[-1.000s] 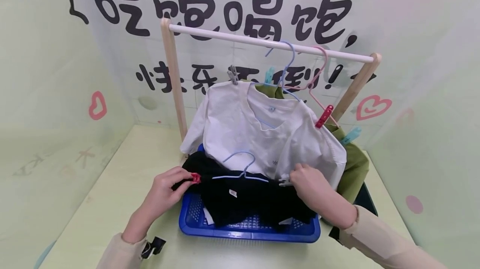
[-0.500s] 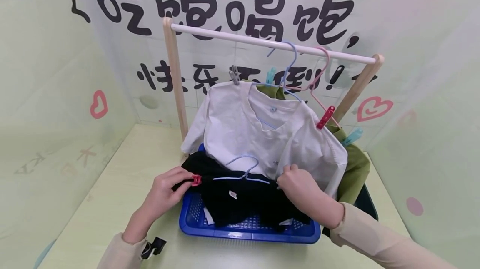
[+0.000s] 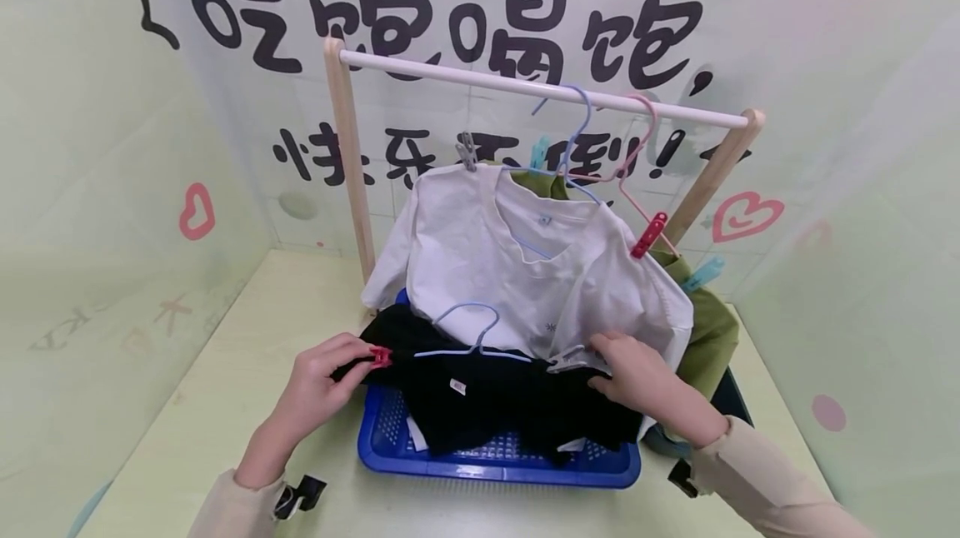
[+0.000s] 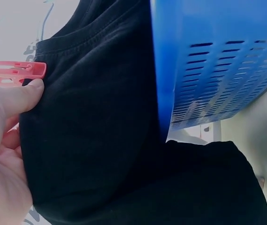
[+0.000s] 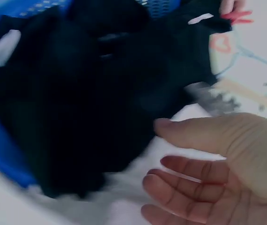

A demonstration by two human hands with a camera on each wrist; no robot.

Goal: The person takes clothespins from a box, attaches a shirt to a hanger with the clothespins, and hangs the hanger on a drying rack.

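Note:
A black shirt with a small white label lies over the blue basket, a light-blue hanger at its neckline. My left hand pinches the shirt's left shoulder beside a red clothespin; in the left wrist view the thumb presses the black cloth just under that clothespin. On the other shoulder sits a grey clothespin. My right hand is beside it with loosely spread fingers; in the right wrist view nothing lies between thumb and fingers.
Behind stands a clothes rack with a white bar. A white long-sleeved shirt and a green garment hang on it, held with clothespins. The blue basket stands on the pale table, white cloth inside.
My right hand moved left onto the grey clothespin, then let go of it and drew back right with fingers spread. The left hand, red clothespin and hanger shifted slightly left.

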